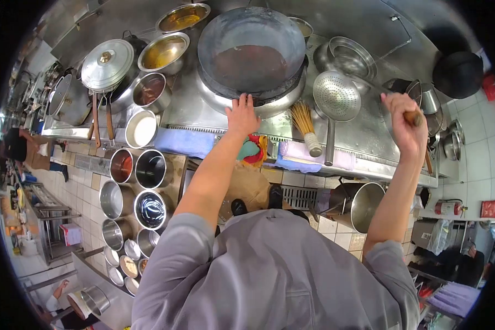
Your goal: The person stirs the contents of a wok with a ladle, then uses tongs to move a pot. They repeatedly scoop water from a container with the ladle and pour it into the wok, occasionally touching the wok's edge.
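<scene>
Two hands busy: the left hand (242,114) lies flat, grip wide, against the wok (251,60) rim, seemingly bracing; the right hand (401,120) clenches its grip round a wooden handle (416,117).

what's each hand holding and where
Right hand grips the ladle by its wooden handle end. Left hand lies flat on the wok rim, holding nothing.

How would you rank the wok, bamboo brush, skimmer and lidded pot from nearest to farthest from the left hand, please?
1. Wok, with the left hand at its near rim.
2. Bamboo brush, just right of the hand.
3. Skimmer, farther right.
4. Lidded pot, far left.
</scene>
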A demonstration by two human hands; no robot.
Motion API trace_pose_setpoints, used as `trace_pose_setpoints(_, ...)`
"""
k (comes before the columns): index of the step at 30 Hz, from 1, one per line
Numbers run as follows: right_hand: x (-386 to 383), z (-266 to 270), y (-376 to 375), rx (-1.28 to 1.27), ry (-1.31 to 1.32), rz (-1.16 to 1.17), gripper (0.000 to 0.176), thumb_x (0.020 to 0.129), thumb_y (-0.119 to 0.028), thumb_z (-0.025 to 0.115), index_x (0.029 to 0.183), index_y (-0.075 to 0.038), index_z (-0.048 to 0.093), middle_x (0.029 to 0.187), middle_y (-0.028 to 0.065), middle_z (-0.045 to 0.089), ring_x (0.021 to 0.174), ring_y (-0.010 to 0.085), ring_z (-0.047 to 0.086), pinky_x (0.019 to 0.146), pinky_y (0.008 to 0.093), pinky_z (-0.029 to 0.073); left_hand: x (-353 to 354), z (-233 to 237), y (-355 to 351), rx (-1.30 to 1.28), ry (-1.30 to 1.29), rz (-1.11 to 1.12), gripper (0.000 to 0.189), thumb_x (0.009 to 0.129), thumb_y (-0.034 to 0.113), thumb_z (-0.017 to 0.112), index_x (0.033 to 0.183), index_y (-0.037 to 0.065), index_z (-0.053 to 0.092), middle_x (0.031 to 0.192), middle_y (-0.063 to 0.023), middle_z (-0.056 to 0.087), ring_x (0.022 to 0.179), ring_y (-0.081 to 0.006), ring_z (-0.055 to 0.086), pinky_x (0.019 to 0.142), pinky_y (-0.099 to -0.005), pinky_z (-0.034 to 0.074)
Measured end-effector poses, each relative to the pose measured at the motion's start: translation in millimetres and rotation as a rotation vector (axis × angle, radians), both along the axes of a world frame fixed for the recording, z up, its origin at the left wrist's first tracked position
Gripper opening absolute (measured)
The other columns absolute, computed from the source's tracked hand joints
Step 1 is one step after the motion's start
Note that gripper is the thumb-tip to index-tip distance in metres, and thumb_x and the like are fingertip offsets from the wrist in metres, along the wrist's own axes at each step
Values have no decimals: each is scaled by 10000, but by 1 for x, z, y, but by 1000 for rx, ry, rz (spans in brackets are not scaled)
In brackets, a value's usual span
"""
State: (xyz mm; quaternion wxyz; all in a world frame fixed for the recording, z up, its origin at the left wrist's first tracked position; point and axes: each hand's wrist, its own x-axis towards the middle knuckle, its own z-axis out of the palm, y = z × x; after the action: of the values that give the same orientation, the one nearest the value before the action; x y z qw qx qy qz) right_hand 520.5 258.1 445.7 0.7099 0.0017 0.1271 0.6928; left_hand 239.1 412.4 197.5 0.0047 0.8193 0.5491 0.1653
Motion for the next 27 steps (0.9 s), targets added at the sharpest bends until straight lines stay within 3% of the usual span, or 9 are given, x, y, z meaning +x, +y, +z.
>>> trace_pose_setpoints(4, -35, -1, -39, -11, 4, 76, 459, 867, -42, 361, 1193, 101, 72, 793, 90, 359, 622, 173, 457, 539, 277, 437, 7, 12, 10, -168, 174, 23, 690, 658, 351, 601, 1235, 68, 351, 1244, -87, 345, 1087, -277, 349, 814, -517, 315)
trace_pose_setpoints(7, -55, -6, -58, -93, -115, 186, 390, 874, -92, 375, 1143, 145, 220, 807, 90, 370, 600, 123, 456, 496, 239, 415, 12, 13, 12, -185, 235, 38, 689, 667, 355, 587, 1237, 52, 347, 1256, -96, 333, 1117, -288, 327, 852, -531, 291)
trace_pose_setpoints(11, -77, -9, -74, -124, -205, 326, 380, 876, -112, 381, 1150, 128, 273, 794, 54, 380, 595, 64, 441, 461, 195, 390, 22, -8, 10, -84, 182, 49, 659, 689, 340, 563, 1233, 35, 348, 1293, -108, 296, 1195, -281, 262, 911, -557, 236)
trace_pose_setpoints(12, -81, -10, -76, -121, -208, 328, 380, 876, -112, 381, 1150, 128, 273, 794, 54, 380, 595, 64, 441, 461, 195, 390, 24, -11, 11, -81, 166, -40, 645, 700, 332, 549, 1235, 35, 344, 1310, -113, 278, 1225, -266, 222, 929, -565, 210)
trace_pose_setpoints(14, -89, -12, -76, -155, -353, 410, 366, 872, -118, 401, 1150, 101, 308, 795, 45, 387, 583, 51, 434, 445, 190, 387, 24, -13, 16, -77, 148, -124, 631, 711, 324, 534, 1238, 35, 341, 1328, -117, 259, 1255, -250, 182, 947, -573, 183)
trace_pose_setpoints(16, -92, -13, -76, -192, -426, 438, 350, 867, -124, 422, 1144, 73, 342, 784, 37, 391, 567, 36, 412, 435, 181, 379, 20, -11, 22, -145, 293, -53, 629, 732, 305, 507, 1264, 38, 302, 1344, -123, 245, 1264, -230, 182, 954, -577, 168)
trace_pose_setpoints(20, -98, -13, -74, -153, -792, 495, 329, 861, -136, 442, 1126, 44, 368, 763, 31, 393, 553, 35, 384, 428, 170, 366, 23, -13, 25, -134, 237, 115, 611, 740, 300, 493, 1262, 39, 310, 1339, -112, 264, 1251, -236, 223, 956, -575, 167)
trace_pose_setpoints(23, -98, -16, -72, -134, -985, 540, 331, 851, -135, 462, 1133, 11, 368, 749, 34, 405, 540, 47, 390, 426, 175, 366, 21, -13, 28, -132, 242, -10, 594, 753, 299, 478, 1265, 50, 309, 1323, -97, 302, 1234, -236, 267, 954, -579, 161)
trace_pose_setpoints(27, -82, -42, -79, -173, -1297, 572, 409, 834, -111, 489, 1192, -24, 314, 703, 42, 443, 504, 79, 435, 441, 203, 384, -11, 9, 23, -185, 214, 105, 504, 748, 311, 494, 1179, 58, 429, 1283, -98, 366, 1208, -229, 314, 938, -586, 187)
